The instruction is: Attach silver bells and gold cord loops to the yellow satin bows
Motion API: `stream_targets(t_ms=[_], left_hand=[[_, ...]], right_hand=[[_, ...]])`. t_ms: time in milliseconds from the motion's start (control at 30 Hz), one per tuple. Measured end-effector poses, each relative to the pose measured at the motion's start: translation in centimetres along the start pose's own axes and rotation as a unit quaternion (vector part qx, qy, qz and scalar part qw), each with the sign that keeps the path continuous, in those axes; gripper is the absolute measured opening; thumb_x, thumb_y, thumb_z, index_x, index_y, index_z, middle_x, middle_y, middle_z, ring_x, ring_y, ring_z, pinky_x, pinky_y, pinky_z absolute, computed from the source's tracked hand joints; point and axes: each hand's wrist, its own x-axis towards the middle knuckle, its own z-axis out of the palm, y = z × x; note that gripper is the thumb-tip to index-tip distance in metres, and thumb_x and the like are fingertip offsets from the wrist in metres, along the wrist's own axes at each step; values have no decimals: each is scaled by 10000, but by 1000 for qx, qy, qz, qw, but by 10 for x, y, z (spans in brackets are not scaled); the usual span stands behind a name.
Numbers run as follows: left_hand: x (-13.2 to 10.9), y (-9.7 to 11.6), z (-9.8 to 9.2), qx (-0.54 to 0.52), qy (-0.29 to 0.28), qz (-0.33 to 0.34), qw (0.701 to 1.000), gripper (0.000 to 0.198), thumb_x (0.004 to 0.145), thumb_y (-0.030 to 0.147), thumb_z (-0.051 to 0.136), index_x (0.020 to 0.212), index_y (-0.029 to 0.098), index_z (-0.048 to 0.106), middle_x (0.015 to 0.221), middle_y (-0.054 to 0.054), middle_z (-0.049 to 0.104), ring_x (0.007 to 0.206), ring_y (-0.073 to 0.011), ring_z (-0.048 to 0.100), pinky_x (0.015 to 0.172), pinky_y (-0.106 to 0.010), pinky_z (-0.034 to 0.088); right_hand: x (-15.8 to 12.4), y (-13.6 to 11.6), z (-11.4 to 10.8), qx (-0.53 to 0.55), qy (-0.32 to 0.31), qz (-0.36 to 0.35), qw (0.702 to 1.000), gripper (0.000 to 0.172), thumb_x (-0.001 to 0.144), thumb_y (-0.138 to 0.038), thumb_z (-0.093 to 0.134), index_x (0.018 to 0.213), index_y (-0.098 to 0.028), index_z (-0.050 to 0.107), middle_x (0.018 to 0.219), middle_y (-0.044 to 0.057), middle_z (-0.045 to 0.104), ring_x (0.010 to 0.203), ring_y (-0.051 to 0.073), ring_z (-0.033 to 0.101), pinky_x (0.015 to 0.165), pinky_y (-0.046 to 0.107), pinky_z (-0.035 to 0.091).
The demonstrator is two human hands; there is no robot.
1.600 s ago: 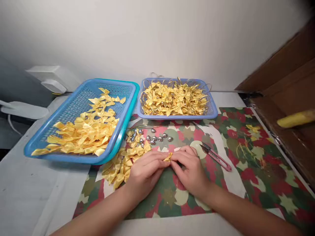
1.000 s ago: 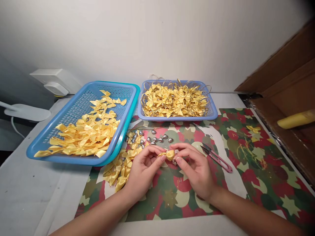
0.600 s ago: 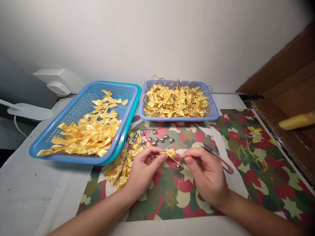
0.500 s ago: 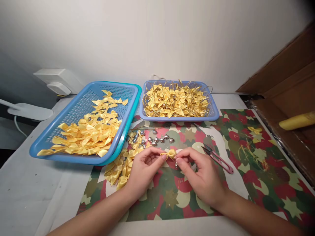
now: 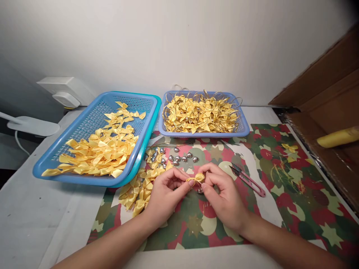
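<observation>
Both hands meet over the patterned mat [image 5: 283, 186] at a small yellow ribbon bow [image 5: 198, 177]. My left hand [image 5: 165, 192] pinches the bow's left side between thumb and forefinger. My right hand [image 5: 223, 196] pinches its right side, with a small silver bead [image 5: 200, 191] hanging just below the bow. A loose pile of yellow bows [image 5: 140, 186] lies on the mat left of my left hand. Several silver heart beads [image 5: 179, 157] are scattered just beyond the hands.
A large blue basket [image 5: 84, 123] holding plain yellow bows stands at the left. A smaller blue basket [image 5: 244, 129] of bows with gold loops stands behind. Pink thread snips [image 5: 248, 180] lie right of my right hand. A cardboard box [image 5: 328, 104] stands at the far right.
The hands lifted the bow off the mat. The right hand drew a thread with a bead out to the right, then came back against the bow.
</observation>
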Motion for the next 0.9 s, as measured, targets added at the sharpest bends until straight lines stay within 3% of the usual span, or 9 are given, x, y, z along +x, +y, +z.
stream_targets(t_ms=[667, 900], left_hand=[[-1, -6, -1, 15, 0, 20, 1000, 163, 757, 212, 747, 698, 161, 603, 790, -13, 654, 685, -116, 620, 556, -190, 501], [-1, -5, 1, 17, 1, 31, 999, 171, 741, 222, 755, 681, 158, 608, 754, -30, 652, 705, -143, 627, 587, -219, 514]], right_hand=[[0, 4, 5, 14, 11, 10, 1000, 268, 753, -70, 456, 563, -187, 308, 903, 41, 540, 894, 168, 559, 737, 276, 444], [0, 6, 8, -64, 24, -36, 997, 256, 746, -53, 443, 583, -191, 302, 883, 44, 545, 852, 167, 536, 741, 300, 427]])
